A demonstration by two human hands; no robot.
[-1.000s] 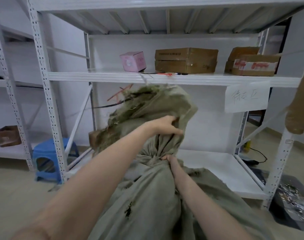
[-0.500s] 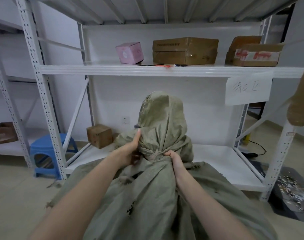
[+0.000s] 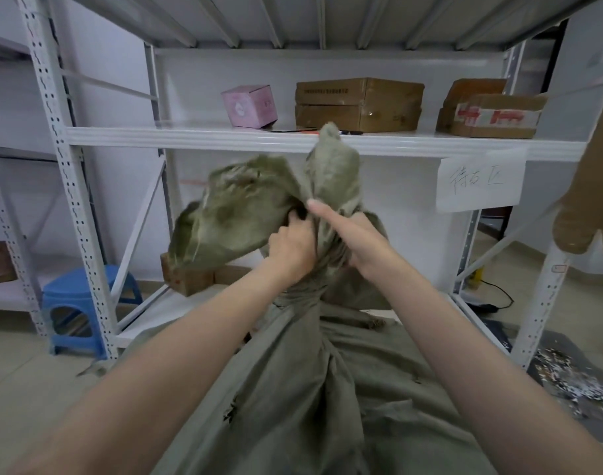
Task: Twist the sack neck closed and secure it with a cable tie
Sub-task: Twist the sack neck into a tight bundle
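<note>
Olive-grey woven cloth, coarse and floppy, no stiffness of its own. Your left hand (image 3: 289,250) has its fingers curled tight into the gathered sack neck (image 3: 310,286), right under the loose top. Your right hand (image 3: 360,245) grips the same bunch from the other side, touching the left, with one digit laid straight up along the fabric.

Above the hands, the loose top (image 3: 238,214) flops out to the left, and a second flap stands up against the shelf edge (image 3: 190,137). Below them the sack (image 3: 293,406) widens between your forearms and runs out of the bottom of the view, in front of the white rack.

My read on handling:
- The weave is rough, so grip should be good
- The twist will likely unwind the moment both hands let go
- Hold it at the narrowest part of the gather, low on the neck, not on the flaps
- The body has frayed tears, so don't haul on those
- It looks bulky, but I can't tell the weight

No cable tie in either hand. There are thin items on the shelf by the cardboard box (image 3: 358,104), too small to tell what they are. Keep one hand clamped on the neck when you reach
</note>
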